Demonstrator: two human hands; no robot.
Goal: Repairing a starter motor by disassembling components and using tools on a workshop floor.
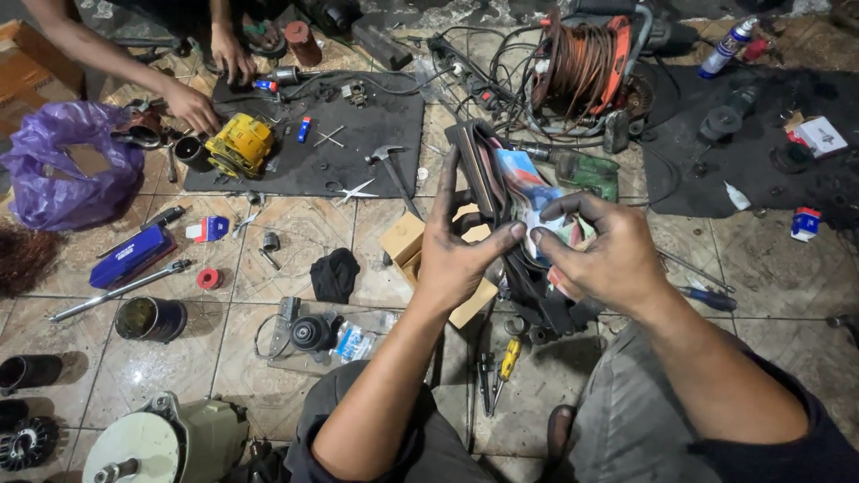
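Head view, left to right. Far left, a crumpled purple plastic bag (64, 161) sits on the tiled floor (295, 228), glossy and wrinkled. Below it a flat blue rectangular case (131, 256) with pale lettering, then a small red-white-blue packet (210, 229) and a red ring of tape (208, 278). A long metal rod (121, 291) lies just under the case, beside a round dark metal can (150, 318). A co-worker's hand (192, 106) rests near a yellow blocky tool housing (239, 145) on a black rubber mat (376, 134); a hammer (391, 167) lies on the mat's right edge. A black cloth wad (335, 274) sits lower on the tiles.

Centre: the person's left hand (461, 255), grimy, fingers closed on a dark leather wallet (488, 170) held open and upright above a tan cardboard box (407, 241). Right hand (608, 255) is closed in a pinch on colourful paper notes (537, 201) (blue, red and white) sticking out of the wallet. A yellow-handled screwdriver (508, 358) lies on the floor below.

Right of that: an orange cable reel (582, 67) wound with brownish cord, a green power tool (586, 174), a blue-handled screwdriver (711, 298). Far right, a white spray can (727, 49) with a blue band, a small white box (820, 136), and a red-white-blue packet (805, 224) on a second dark mat (761, 161).
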